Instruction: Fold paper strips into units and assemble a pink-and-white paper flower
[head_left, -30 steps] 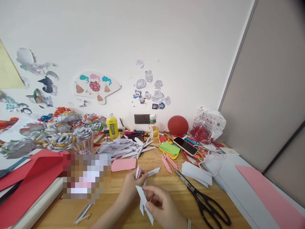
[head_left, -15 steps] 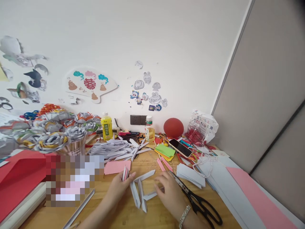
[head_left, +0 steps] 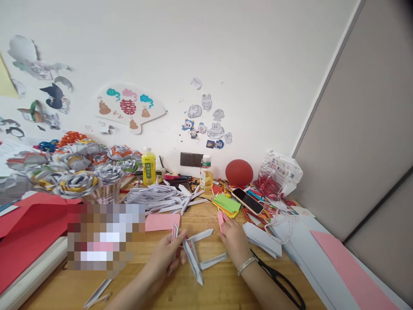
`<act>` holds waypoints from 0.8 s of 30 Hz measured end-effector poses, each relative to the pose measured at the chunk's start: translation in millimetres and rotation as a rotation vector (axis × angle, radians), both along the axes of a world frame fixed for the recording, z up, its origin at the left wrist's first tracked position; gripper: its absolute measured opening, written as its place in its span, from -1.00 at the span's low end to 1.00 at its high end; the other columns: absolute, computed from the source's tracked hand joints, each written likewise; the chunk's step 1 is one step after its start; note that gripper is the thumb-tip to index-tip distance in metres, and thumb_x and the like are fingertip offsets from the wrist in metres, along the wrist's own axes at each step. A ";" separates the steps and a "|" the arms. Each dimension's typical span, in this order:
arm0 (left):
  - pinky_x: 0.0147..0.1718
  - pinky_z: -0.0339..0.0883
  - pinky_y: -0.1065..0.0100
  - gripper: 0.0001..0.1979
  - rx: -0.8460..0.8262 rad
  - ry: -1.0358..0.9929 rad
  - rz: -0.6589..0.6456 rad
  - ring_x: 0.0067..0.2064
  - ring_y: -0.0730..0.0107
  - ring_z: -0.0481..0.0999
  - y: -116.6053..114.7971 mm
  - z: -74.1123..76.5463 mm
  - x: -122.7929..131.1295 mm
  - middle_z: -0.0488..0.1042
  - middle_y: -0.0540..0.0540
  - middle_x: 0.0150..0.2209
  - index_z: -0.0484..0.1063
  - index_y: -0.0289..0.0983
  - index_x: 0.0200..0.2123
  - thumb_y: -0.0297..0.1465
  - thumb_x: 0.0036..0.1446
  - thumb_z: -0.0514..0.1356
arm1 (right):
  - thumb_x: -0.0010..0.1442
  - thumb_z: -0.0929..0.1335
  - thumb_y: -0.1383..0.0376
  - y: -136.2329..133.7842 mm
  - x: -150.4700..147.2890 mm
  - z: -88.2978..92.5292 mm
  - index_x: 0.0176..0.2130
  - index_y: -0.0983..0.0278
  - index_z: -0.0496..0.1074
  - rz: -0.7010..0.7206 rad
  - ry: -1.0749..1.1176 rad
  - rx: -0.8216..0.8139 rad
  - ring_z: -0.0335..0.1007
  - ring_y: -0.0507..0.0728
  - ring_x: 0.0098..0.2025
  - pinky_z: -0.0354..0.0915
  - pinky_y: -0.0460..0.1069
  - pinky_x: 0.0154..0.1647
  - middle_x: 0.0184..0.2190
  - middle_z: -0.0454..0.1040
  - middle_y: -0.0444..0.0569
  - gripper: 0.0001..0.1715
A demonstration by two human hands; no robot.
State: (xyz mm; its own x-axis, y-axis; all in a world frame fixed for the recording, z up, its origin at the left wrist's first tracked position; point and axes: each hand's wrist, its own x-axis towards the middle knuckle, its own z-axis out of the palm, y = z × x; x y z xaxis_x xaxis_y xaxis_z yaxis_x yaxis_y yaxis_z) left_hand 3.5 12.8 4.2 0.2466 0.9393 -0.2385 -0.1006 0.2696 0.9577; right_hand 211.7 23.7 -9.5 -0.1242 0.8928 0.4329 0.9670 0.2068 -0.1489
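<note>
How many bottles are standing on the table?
2: a yellow bottle behind the white paper pile, and a clear bottle left of the red rounded object. More could be hidden.

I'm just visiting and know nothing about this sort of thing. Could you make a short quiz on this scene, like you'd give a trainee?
1. Which of these is closest to the right hand's fingertips?
A) the phone
B) the pink paper strips
C) the red balloon

2. True or false: the green paper lies on top of the yellow paper.

3. Which part of the person partly hides the black-handled scissors from the camera?

Key:
1. B, the pink paper strips.
2. True.
3. The right forearm.
</note>
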 end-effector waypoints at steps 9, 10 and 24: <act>-0.79 -0.29 0.57 -0.52 0.034 -0.061 -0.018 -0.80 0.77 -0.04 -2.1 3.0 0.8 0.48 -0.06 -0.66 0.28 -0.33 -0.41 -0.01 -0.15 0.23 | 0.06 0.27 0.52 -48.2 -27.3 12.8 -0.19 0.25 0.48 0.246 0.533 -0.014 0.44 0.13 -0.36 0.34 -0.04 -0.35 -0.37 0.52 -0.03 -0.65; -0.79 -0.29 0.58 -0.53 0.054 -0.075 -0.015 -0.80 0.77 -0.04 -1.9 3.1 0.8 0.47 -0.04 -0.66 0.29 -0.33 -0.41 -0.01 -0.14 0.23 | 0.05 0.28 0.53 -53.4 -33.8 11.1 -0.16 0.23 0.47 0.306 0.565 -0.030 0.44 0.12 -0.36 0.34 -0.05 -0.37 -0.36 0.53 -0.04 -0.61; -0.78 -0.30 0.59 -0.57 0.099 -0.147 0.029 -0.78 0.79 -0.03 -10.0 17.8 5.3 0.39 0.02 -0.70 0.27 -0.33 -0.53 -0.04 -0.11 0.22 | 0.08 0.25 0.55 -63.3 -54.1 11.9 -0.23 0.28 0.51 0.410 0.663 0.000 0.40 0.09 -0.30 0.32 -0.07 -0.31 -0.35 0.47 0.00 -0.65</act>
State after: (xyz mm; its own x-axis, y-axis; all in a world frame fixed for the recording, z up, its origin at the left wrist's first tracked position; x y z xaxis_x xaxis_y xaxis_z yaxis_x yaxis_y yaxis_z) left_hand 8.8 2.8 22.0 0.2449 0.9635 -0.1080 -0.2476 0.1699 0.9539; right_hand 157.7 -39.6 2.4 -0.1599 0.8317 0.5318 0.5223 0.5284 -0.6694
